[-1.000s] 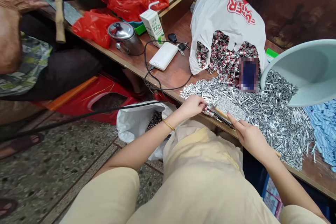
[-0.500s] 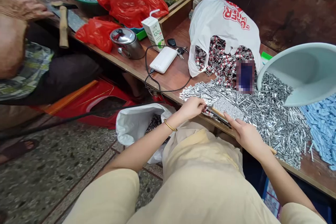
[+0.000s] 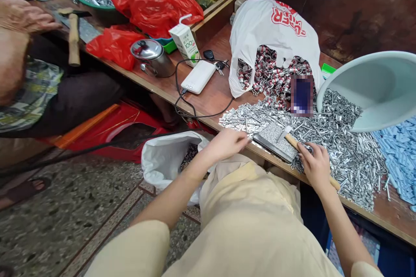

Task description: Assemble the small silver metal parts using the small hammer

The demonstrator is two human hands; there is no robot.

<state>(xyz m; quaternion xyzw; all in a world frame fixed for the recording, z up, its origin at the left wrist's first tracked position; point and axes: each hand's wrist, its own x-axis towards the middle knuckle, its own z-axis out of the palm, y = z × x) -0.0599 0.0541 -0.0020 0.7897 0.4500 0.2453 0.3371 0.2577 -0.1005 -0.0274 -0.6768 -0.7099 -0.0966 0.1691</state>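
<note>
One small hammer (image 3: 291, 140) lies with its head on one grey stone block (image 3: 272, 135). The wooden handle runs under the right hand (image 3: 316, 165), whose fingers (image 3: 305, 150) curl closed over it, tips in the heap of metal pieces (image 3: 344, 147). The left hand (image 3: 227, 143) points narrow fingers at the block's near corner; I cannot tell whether they pinch anything. Beyond the fingers stand one white bag (image 3: 269, 24) lettered "UPER" in red, one carton (image 3: 186, 42) marked "100", and two red bags (image 3: 156, 2).

juice carton (image 3: 186, 42), power bank (image 3: 198, 77), perhaps keys (image 3: 218, 66)
</note>
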